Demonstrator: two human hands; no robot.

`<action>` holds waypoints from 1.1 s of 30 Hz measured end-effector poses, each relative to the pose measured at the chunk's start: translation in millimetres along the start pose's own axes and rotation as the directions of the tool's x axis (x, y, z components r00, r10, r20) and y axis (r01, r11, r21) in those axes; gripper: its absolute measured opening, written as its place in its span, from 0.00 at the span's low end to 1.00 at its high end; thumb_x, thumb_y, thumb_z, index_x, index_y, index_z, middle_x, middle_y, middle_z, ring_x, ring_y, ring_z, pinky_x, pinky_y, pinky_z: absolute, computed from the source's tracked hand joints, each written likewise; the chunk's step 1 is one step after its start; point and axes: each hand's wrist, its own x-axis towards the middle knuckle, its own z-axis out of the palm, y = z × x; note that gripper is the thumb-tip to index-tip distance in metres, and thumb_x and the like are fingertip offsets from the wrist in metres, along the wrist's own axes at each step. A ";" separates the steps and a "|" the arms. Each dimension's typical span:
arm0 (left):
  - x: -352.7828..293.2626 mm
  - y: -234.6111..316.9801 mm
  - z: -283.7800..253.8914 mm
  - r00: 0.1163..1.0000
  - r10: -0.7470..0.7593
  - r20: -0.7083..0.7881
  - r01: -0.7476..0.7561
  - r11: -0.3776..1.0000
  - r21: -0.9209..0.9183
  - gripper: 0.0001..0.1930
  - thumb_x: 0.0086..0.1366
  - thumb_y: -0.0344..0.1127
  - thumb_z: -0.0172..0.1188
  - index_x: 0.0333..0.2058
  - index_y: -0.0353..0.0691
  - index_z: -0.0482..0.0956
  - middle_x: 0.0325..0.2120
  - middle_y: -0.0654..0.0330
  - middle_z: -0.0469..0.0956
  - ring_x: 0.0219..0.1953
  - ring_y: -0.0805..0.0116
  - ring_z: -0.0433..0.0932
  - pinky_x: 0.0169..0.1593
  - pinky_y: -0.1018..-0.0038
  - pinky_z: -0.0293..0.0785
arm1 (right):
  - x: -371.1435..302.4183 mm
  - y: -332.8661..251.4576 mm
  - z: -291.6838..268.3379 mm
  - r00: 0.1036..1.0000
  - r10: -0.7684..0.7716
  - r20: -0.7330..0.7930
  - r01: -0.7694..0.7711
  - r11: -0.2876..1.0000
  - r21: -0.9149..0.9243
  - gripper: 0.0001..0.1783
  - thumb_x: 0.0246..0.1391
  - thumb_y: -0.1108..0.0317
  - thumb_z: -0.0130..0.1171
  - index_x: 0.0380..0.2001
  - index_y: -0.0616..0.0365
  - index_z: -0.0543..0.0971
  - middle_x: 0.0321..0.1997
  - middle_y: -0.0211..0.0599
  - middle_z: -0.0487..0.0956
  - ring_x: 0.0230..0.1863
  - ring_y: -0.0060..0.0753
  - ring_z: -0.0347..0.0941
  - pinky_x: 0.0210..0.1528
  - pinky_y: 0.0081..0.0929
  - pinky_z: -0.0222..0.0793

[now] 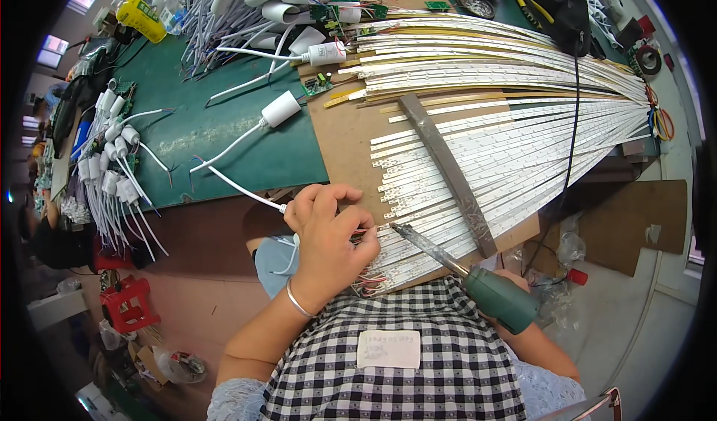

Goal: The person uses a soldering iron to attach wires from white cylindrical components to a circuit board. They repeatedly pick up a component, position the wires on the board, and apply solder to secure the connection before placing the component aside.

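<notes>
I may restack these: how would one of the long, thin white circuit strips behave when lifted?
The long, thin white circuit strips would probably flex, being slender, though fisheye distortion may exaggerate their curve. Each looks light, being so narrow. Those under the straight gray metal-looking bar would likely drag.

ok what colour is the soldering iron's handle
The handle is dark green, seen in the head view.

We curl our bare left hand (328, 234), thumb and finger pinched close; our bare right hand (514, 278) is mostly hidden.
</notes>
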 end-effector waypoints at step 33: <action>9.3 -1.1 -5.4 0.992 0.117 0.053 -0.120 0.992 0.049 0.07 0.40 0.29 0.64 0.20 0.47 0.75 0.48 0.66 0.72 0.56 0.54 0.62 0.52 0.53 0.50 | 6.4 -12.6 0.2 0.990 0.074 -0.123 -0.056 0.988 0.141 0.19 0.55 0.58 0.60 0.42 0.62 0.78 0.41 0.38 0.80 0.40 0.35 0.79 0.44 0.28 0.74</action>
